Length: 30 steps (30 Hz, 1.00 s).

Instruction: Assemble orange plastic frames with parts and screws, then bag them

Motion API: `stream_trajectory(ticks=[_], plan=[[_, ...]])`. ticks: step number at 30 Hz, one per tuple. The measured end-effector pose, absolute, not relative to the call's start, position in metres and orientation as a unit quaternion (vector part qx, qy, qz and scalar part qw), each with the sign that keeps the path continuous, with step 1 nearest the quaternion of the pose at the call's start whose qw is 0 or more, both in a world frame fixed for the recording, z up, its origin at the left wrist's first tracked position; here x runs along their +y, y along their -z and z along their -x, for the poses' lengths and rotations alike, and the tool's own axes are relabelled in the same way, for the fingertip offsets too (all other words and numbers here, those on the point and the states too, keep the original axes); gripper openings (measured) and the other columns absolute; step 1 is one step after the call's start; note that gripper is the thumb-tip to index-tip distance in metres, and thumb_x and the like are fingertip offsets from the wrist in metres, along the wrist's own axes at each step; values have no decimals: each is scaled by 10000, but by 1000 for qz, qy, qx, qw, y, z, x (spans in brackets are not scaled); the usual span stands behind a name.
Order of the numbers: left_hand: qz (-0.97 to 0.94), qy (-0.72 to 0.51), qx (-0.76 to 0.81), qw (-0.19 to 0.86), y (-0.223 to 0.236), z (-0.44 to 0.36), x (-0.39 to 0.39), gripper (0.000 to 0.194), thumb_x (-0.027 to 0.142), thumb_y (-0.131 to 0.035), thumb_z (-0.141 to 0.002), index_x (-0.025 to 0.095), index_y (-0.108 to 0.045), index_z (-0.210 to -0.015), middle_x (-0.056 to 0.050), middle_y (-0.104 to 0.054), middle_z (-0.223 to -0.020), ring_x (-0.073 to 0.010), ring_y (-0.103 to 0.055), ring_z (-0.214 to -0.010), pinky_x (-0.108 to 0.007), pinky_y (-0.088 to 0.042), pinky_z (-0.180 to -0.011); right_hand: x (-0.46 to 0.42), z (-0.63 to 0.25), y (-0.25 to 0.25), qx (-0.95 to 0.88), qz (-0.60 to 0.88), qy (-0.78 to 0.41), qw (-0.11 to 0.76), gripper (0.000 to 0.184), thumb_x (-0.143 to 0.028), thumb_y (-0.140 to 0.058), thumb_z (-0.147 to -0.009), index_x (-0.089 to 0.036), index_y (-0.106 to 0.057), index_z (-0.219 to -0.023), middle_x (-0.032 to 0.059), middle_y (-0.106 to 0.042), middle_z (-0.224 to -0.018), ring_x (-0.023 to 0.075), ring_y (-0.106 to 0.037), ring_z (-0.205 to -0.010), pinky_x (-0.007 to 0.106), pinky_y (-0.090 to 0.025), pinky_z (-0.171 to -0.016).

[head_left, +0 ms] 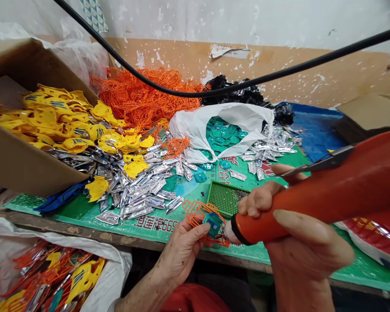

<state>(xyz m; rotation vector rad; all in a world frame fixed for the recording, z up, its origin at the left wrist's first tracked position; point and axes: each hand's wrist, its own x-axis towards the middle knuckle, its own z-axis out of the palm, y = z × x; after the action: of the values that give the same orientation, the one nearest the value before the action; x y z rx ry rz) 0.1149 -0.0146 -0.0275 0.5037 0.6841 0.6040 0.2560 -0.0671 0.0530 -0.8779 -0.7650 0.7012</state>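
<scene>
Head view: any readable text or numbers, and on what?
"665" on the green printed mat; the characters before it are too blurred to read.
Red characters on the same mat, beside the green perforated tray: partly covered, unreadable.
Yellow characters on the red-and-white bag: too blurred to read.
Paper scrap on the wall: nothing legible.

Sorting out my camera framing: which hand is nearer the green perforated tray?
Right. The right hand sits just right of the tray; the left hand is farther, below and left.
</scene>
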Motion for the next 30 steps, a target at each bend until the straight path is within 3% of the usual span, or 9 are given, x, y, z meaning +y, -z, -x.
stream_trajectory(ticks=[13, 30], plan=[[-228, -276, 336, 871, 31, -112, -14, 220, 269, -827, -654, 153, -703, -795, -6, -686, -728, -103, -598, -606, -214, -494, -536, -64, -256, -55, -347, 379, -329, 792, 428, -201, -674, -711, -263, -596, -1127, -9, -596, -686, 164, -553, -595, 367, -488, -625], [-270, -247, 365, 857, 27, -114, -16, 281, 340, -736, -756, 130, -682, -935, -61, -689, -853, -121, -612, -683, -193, -489, -534, -68, -246, -53, -365, 415, -292, 780, 414, -206, -729, -708, -314, -584, -1081, -36, -594, -682, 167, -579, -597, 375, -514, -618]])
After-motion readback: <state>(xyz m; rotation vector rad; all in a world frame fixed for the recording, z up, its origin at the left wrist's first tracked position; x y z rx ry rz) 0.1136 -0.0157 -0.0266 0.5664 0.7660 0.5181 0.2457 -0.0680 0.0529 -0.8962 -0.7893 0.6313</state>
